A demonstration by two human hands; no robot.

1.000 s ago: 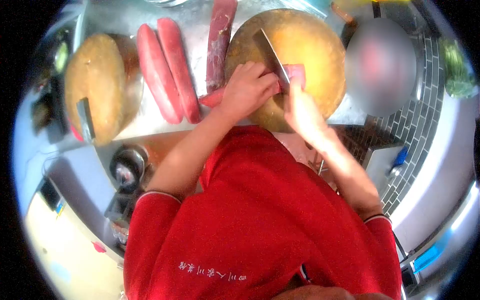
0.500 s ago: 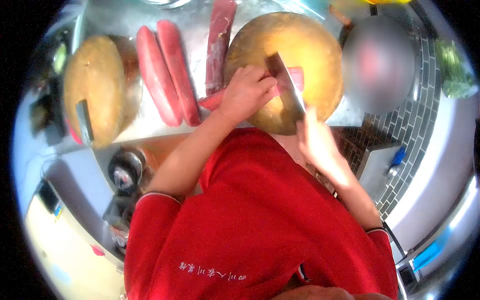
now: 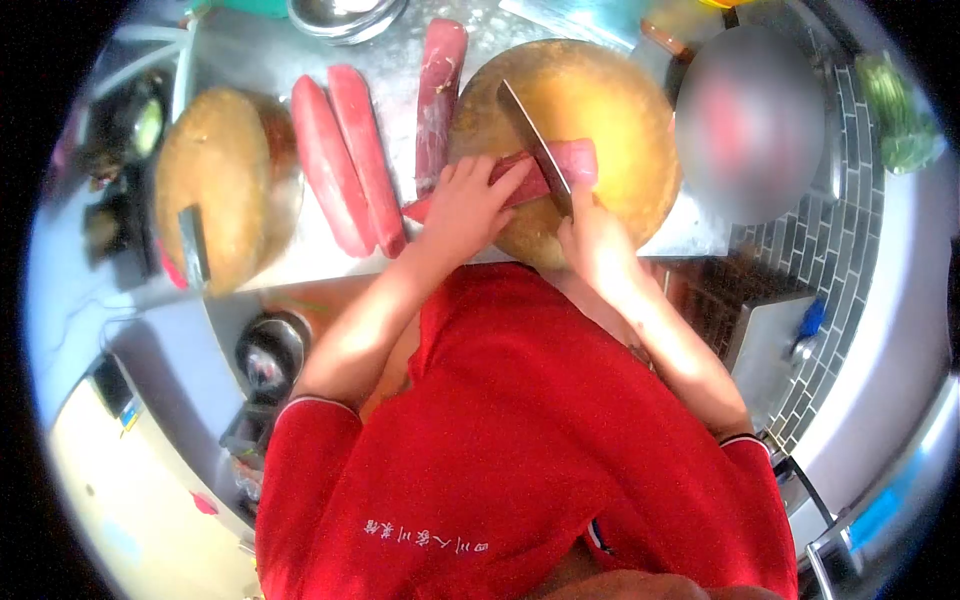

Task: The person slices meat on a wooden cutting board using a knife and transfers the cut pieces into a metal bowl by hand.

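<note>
On the round wooden chopping block [image 3: 630,130] lies a long strip of red meat [image 3: 524,184]. My left hand [image 3: 468,205] rests over this strip, fingers bent against it with the thumb stretched toward the blade. In my right hand [image 3: 598,238] is the handle of a cleaver [image 3: 537,143], its blade tilted across the strip. Right of the blade a paler pink piece [image 3: 573,160] lies on the block. A darker long piece of meat [image 3: 436,100] sits on the metal table left of the block, and two pink lengths of meat [image 3: 335,165] lie side by side farther left.
A second round block [image 3: 215,150] with another cleaver [image 3: 193,248] stands at the left. Metal bowls [image 3: 345,15] are at the top edge. A blurred oval area covers the right side of the table. Green vegetables [image 3: 893,125] lie at the far right.
My left hand has slid left along the strip, uncovering more of it. The cleaver has moved back left and up onto the strip. The whole view has shifted slightly.
</note>
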